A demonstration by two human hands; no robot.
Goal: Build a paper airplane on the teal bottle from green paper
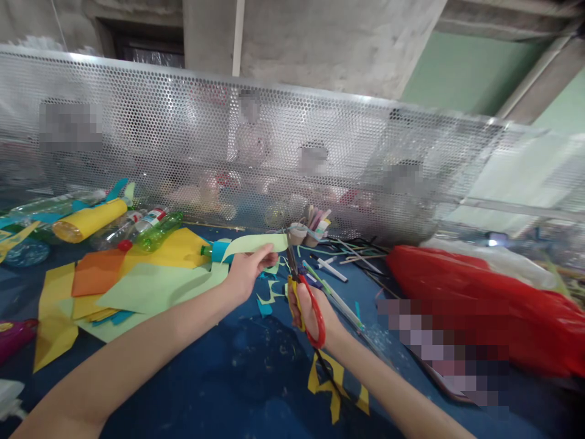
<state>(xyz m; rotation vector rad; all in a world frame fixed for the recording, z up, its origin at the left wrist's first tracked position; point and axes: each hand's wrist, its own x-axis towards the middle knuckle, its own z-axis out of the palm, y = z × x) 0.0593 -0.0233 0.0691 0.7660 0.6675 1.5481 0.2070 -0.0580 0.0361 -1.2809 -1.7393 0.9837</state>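
Note:
In the head view, my left hand pinches a curved strip of pale green paper near its right end. Red and yellow scissors are in my right hand, with fingers through the handles. Their blades point up and away, meeting the right end of the strip. Just behind my left hand lies a blue-wrapped bottle, partly covered by the strip. Small green and blue paper scraps lie on the blue table between my hands.
Yellow, orange and green paper sheets and plastic bottles lie at left. Pens are right of the scissors. Yellow cut-outs lie in front, a red plastic bag at right. A perforated metal screen stands behind; people are beyond it.

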